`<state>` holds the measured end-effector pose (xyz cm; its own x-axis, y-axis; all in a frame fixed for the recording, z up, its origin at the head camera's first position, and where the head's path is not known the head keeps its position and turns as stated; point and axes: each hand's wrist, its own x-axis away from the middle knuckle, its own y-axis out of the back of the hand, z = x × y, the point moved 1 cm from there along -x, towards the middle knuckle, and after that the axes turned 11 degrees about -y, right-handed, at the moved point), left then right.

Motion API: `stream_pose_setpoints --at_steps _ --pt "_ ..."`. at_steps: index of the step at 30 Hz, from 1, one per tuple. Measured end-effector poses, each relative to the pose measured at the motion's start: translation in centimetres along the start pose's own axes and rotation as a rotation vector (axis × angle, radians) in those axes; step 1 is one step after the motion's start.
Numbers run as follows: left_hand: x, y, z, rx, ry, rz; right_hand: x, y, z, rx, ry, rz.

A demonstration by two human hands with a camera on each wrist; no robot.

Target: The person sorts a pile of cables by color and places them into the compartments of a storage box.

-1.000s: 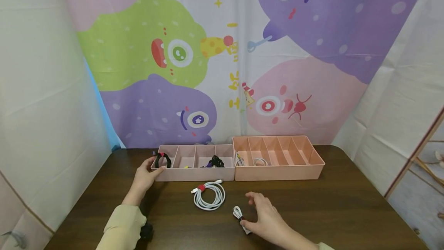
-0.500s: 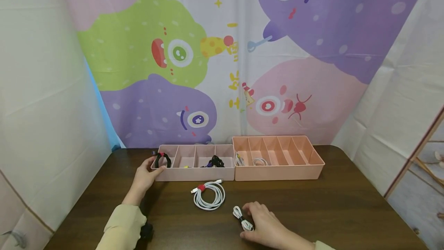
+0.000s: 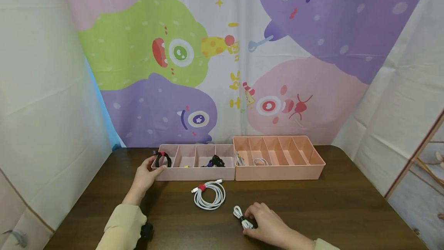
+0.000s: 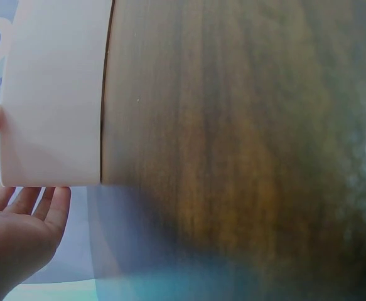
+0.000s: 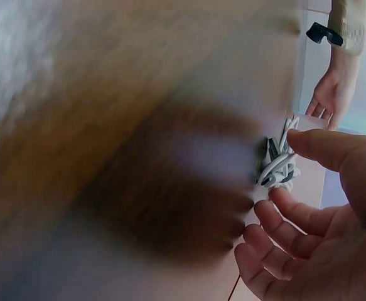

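Note:
My left hand (image 3: 145, 174) holds the left end of a pale pink divided box (image 3: 194, 174). Its thumb lies at the front rim and its fingers touch the end wall (image 4: 51, 94). In the box's leftmost compartment stands a coiled black cable (image 3: 163, 160) with a red tie. On the table, my right hand (image 3: 266, 221) has its thumb and index finger around the lower end of a folded white cable (image 3: 243, 218) bound with a black tie. The right wrist view shows the white cable (image 5: 278, 166) between thumb and index fingertips, the other fingers loosely bent.
A coiled white cable (image 3: 209, 196) with a red tie lies in front of the boxes. A peach divided box (image 3: 279, 173) stands right of the pink one, with white cables (image 3: 261, 161) in its left compartments. Black cables (image 3: 216, 161) lie in the pink box. Behind hangs a cartoon curtain (image 3: 225, 61).
My right hand has come down, its fingers drawing in around the folded white cable's lower end. The left hand stays at the pink box.

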<state>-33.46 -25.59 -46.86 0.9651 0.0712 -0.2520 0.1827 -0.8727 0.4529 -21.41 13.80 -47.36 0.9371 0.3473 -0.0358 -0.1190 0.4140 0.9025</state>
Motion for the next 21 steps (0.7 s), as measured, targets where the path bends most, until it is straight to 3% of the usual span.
stream_pose_setpoints --at_steps 12,21 --pt "0.0 -0.02 -0.07 0.032 0.016 0.009 -0.28 0.3 -0.6 -0.024 0.04 -0.032" --pt "-0.04 -0.02 0.1 0.024 0.013 0.009 -0.58 0.35 -1.04 -0.066 0.071 0.008"
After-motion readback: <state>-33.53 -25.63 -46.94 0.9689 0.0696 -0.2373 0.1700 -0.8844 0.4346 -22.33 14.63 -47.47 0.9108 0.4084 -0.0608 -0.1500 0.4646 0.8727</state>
